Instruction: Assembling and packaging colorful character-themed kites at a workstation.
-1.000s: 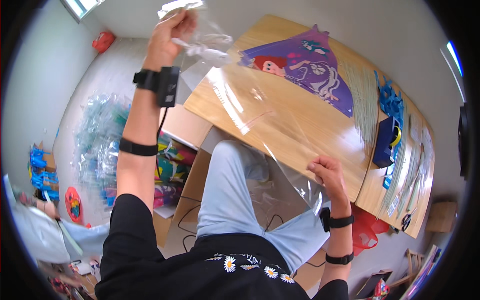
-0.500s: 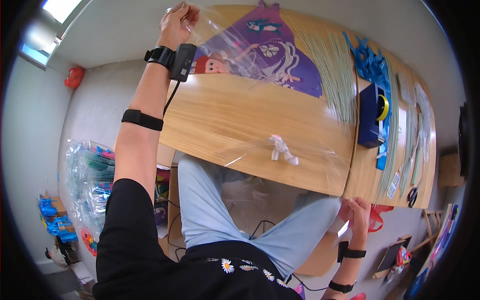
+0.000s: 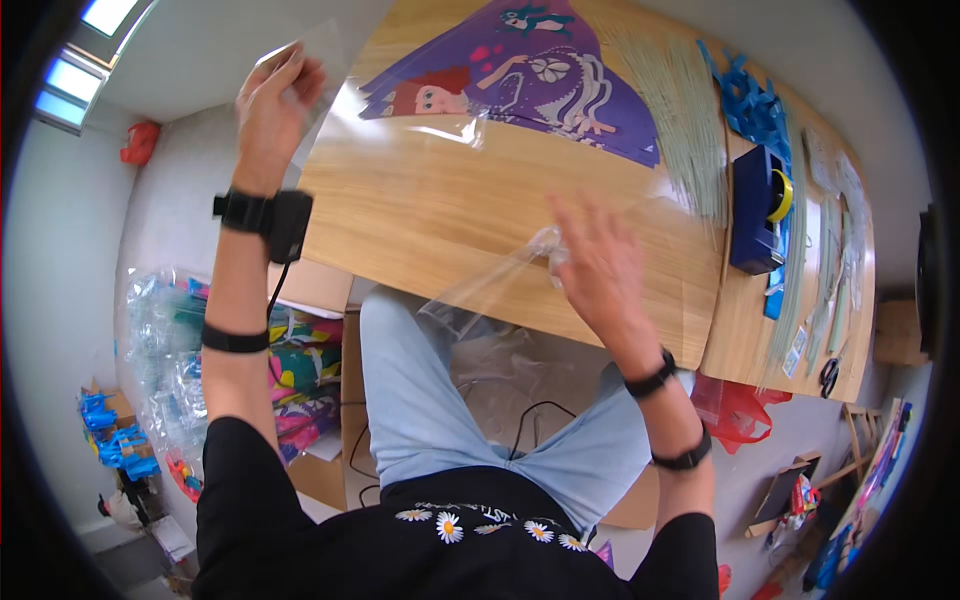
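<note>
At the upper left, beyond the table's left side, my raised left hand (image 3: 275, 105) pinches the edge of a clear plastic bag (image 3: 325, 50). Over the near half of the table, my right hand (image 3: 605, 270) is blurred, its fingers stretched out and apart. Beside its thumb is a small crumpled whitish bundle (image 3: 547, 242); whether they touch, I cannot tell. Clear film (image 3: 455, 300) trails from this bundle over the table's near edge. A purple kite-like sheet (image 3: 620, 130) with a cartoon red-haired figure lies flat at the far side of the table.
Right of the purple sheet lie many thin pale rods (image 3: 690, 150), blue ribbons (image 3: 750, 105), a dark blue tape dispenser (image 3: 757, 225) with yellow-cored tape, and black scissors (image 3: 830, 375). Plastic-wrapped bundles (image 3: 170, 350) and an open box (image 3: 325, 475) of colourful packs stand at lower left.
My left hand has moved left and nearer, pulling the film off the purple sheet. My right hand has risen from below the table's right edge to beside the whitish bundle.
</note>
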